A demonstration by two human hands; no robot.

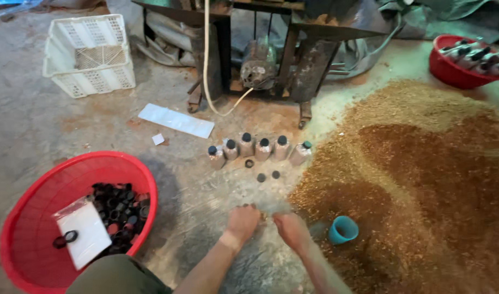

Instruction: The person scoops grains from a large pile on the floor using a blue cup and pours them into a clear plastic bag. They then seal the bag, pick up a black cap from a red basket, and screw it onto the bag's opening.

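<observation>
My left hand [243, 221] and my right hand [291, 228] are low on the concrete floor, side by side, fingers curled over something small that I cannot make out. A teal cup [343, 230] lies on its side just right of my right hand, at the edge of a big brown sawdust-like pile [424, 174]. Beyond my hands stands a row of several clear bags filled with the material, with black caps [260, 148]. Three loose black caps [261, 173] lie between the row and my hands.
A red basket [37, 218] at my left holds black caps and a white packet. A white crate [89, 54] sits far left, a metal machine with a motor [259, 65] at the back, another red basket of filled bags [462, 60] far right. A white plastic sheet [176, 120] lies on the floor.
</observation>
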